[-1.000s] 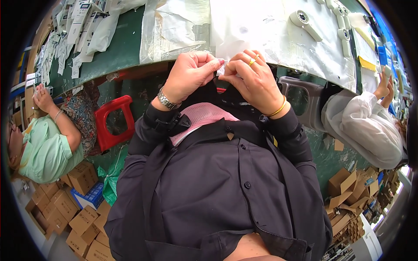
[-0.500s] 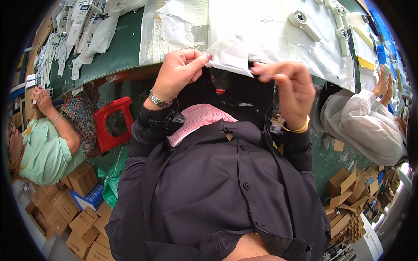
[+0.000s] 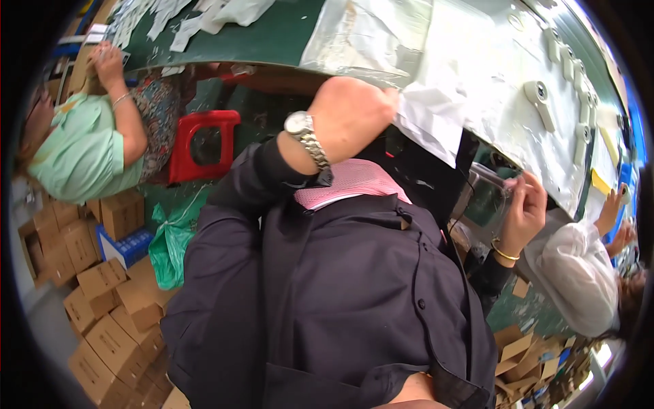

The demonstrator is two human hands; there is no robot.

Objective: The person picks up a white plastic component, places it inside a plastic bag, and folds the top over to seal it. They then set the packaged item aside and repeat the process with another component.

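My left hand (image 3: 355,112) is closed, back of the hand up, at the table's front edge. Its fingertips grip the left corner of a thin, crumpled white sheet (image 3: 432,116), which hangs partly over the edge; whether it is paper or a soft pouch I cannot tell. Well off to the right, my right hand (image 3: 527,208) pinches the end of a clear plastic strip (image 3: 487,173), which stretches back toward the table edge. The strip looks thin and slightly blurred. White round-headed devices with handles lie on the table, the nearest one (image 3: 540,102) beyond my right hand.
Clear plastic film (image 3: 361,34) covers part of the green table (image 3: 259,42). A red stool (image 3: 178,146) stands at left beside a seated person in green (image 3: 88,150). Another person in white (image 3: 579,273) sits at right. Cardboard boxes (image 3: 112,344) and a green bag (image 3: 169,252) lie on the floor.
My right hand has come away from the white sheet, moving right and nearer, and now draws out a clear strip. My left hand has turned back-up, still gripping the sheet. The view has shifted.
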